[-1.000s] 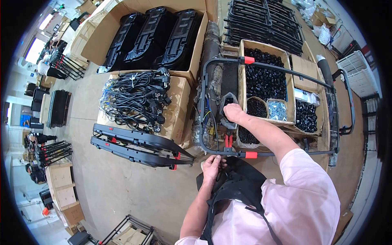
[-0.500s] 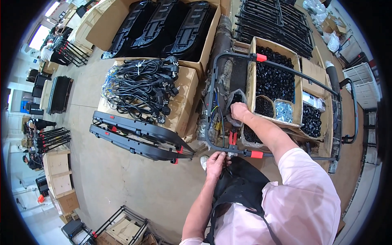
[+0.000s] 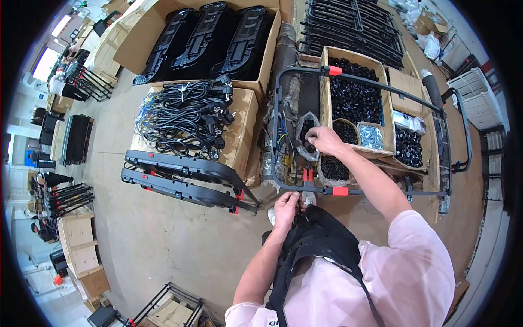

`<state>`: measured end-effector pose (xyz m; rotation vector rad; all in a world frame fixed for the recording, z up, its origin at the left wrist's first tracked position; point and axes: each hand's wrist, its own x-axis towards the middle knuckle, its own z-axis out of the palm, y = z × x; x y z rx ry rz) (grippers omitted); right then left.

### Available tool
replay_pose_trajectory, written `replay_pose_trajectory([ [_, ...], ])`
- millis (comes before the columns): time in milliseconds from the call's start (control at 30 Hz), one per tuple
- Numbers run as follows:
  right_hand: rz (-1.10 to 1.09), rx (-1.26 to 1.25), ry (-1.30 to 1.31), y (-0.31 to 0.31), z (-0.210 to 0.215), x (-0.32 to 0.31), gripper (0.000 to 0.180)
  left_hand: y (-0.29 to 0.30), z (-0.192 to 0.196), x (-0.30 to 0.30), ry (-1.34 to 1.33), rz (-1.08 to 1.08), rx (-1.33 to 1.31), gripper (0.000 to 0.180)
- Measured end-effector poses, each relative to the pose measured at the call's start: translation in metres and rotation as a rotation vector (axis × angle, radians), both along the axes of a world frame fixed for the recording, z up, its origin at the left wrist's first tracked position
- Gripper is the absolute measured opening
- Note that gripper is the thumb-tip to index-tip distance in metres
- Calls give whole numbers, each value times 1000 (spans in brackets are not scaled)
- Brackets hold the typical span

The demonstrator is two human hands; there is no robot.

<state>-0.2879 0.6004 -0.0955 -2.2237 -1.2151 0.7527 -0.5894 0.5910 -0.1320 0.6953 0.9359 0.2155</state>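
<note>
Clear plastic bag [image 3: 310,155], one, with black parts [image 3: 305,128] inside: lies at 9 o'clock from your right hand [image 3: 326,140], at its fingertips; long axis roughly 12 to 6. Your left hand [image 3: 289,208] is farther off; from it, the bag sits between 12 and 1.

Right hand: fingers loosely curled; whether they grip a part, you cannot tell.

Left hand: fingertips pinched together just below the near-left corner of the black tubular frame [image 3: 276,141]; contents unclear.

Containers, from your right hand:
- 1 o'clock: large tray [image 3: 325,103]; black caps [image 3: 354,98], dark fasteners [image 3: 344,131], silvery screws [image 3: 371,137].
- 6 o'clock: lined tub [image 3: 333,183]; small black pieces [image 3: 334,166].
- 10 o'clock: open carton [image 3: 131,46]; black mouldings [image 3: 201,41].
</note>
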Motion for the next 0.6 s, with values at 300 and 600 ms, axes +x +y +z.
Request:
replay_pose_trajectory([
  [300, -270, 170, 761, -137, 107, -116, 32, 22, -9, -14, 35, -97, -49, 20],
  [600, -822, 204, 1465, -158, -68, -201, 27, 35, -5, -10, 112, -243, -37, 33],
])
